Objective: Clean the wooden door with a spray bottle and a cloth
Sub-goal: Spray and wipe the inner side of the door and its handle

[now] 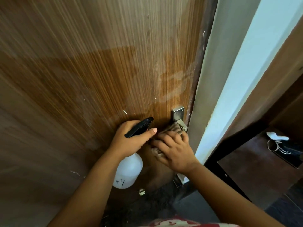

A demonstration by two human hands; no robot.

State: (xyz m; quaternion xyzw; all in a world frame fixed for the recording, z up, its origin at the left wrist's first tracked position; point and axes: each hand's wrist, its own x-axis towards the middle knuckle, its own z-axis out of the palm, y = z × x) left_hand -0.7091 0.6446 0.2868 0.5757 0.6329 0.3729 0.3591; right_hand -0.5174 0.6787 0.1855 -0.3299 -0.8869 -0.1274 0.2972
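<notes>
Where the wooden door (91, 66) meets its pale frame (218, 82), a metal latch (178, 114) sits, partly covered by the cloth (170, 131); right hand (176, 151) presses that cloth flat-fingered against the door. Left hand (131, 138) grips the spray bottle (129, 169) just beside. Shoes (278, 143) lie on the floor beyond

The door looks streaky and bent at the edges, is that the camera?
Head view: the wide lens bows the door and its frame; the far left is smeared by blur; the darker patch is a wet sheen; hands, bottle and cloth stay fairly sharp.
</notes>
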